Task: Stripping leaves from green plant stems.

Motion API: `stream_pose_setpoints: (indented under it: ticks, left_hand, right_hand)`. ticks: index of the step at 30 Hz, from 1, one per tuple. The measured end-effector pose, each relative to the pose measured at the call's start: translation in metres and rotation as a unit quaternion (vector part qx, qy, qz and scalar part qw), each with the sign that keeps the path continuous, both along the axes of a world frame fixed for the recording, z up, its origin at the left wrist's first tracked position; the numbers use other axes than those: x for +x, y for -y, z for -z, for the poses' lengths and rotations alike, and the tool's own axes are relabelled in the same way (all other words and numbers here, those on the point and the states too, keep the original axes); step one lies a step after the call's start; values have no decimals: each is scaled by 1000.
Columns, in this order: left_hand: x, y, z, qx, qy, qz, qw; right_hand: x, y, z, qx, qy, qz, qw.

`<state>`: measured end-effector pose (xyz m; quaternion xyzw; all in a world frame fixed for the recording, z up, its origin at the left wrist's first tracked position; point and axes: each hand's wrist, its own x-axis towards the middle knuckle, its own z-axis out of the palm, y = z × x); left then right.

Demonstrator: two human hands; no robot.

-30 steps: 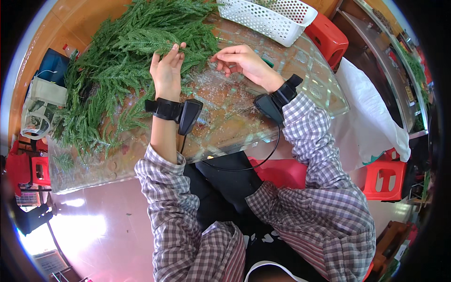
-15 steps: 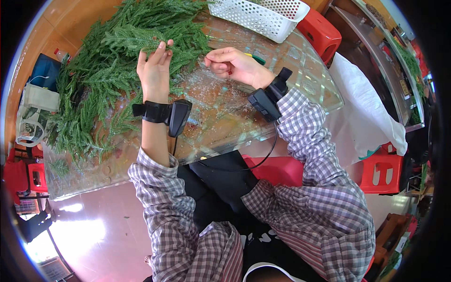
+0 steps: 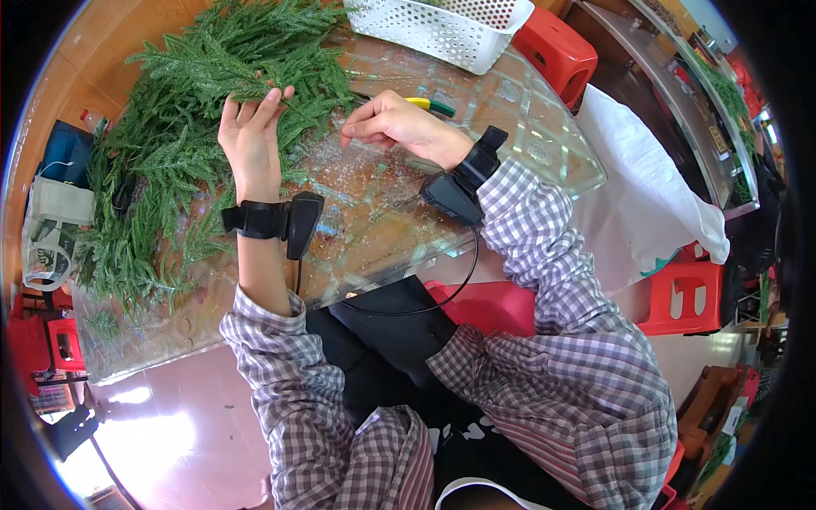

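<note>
A large heap of green artificial pine branches [image 3: 170, 157] covers the left and far side of the table. At its near right edge my left hand [image 3: 255, 140] is raised with fingers bent and closed on the stem end of a pine sprig [image 3: 191, 72], which points away to the left. My right hand [image 3: 404, 127] is a little to the right, thumb and fingertips pinched together. Whatever may be in that pinch is too small to make out. Just beyond this hand lies a tool with yellow and green handles [image 3: 432, 105], partly hidden by it.
White crumbs are scattered over the worn table [image 3: 374, 191]. A white perforated basket [image 3: 442, 38] stands at the far edge, near a red stool [image 3: 557, 51]. To the right are a white sack [image 3: 650, 170] and another red stool [image 3: 684, 297]. Bags [image 3: 59, 204] sit at the left.
The pine sprig has swung farther left and away in my left hand. The whole view has shifted slightly, and more of the yellow and green handles shows beside my right hand.
</note>
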<state>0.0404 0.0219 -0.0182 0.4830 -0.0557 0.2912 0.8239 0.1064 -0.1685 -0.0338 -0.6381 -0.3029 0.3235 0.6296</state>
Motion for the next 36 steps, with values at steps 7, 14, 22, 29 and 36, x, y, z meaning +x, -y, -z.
stream_pose_setpoints:
  ticks: [7, 14, 22, 29, 36]
  left_hand:
    - [-2, 5, -4, 12, -22, -26, 999]
    - [0, -9, 2, -32, -19, -34, 999]
    - [0, -9, 4, -41, -18, -33, 998]
    - [-2, -2, 0, -12, -28, -40, 999]
    - [-1, 0, -3, 48, -49, -61, 996]
  right_hand:
    - [2, 3, -3, -22, 20, 2, 1000]
    - [0, -2, -4, 57, 5, 35, 998]
    - [8, 5, -2, 19, -29, -27, 999]
    - [8, 5, 2, -14, 1, -10, 1000]
    - [9, 0, 4, -58, 32, 15, 998]
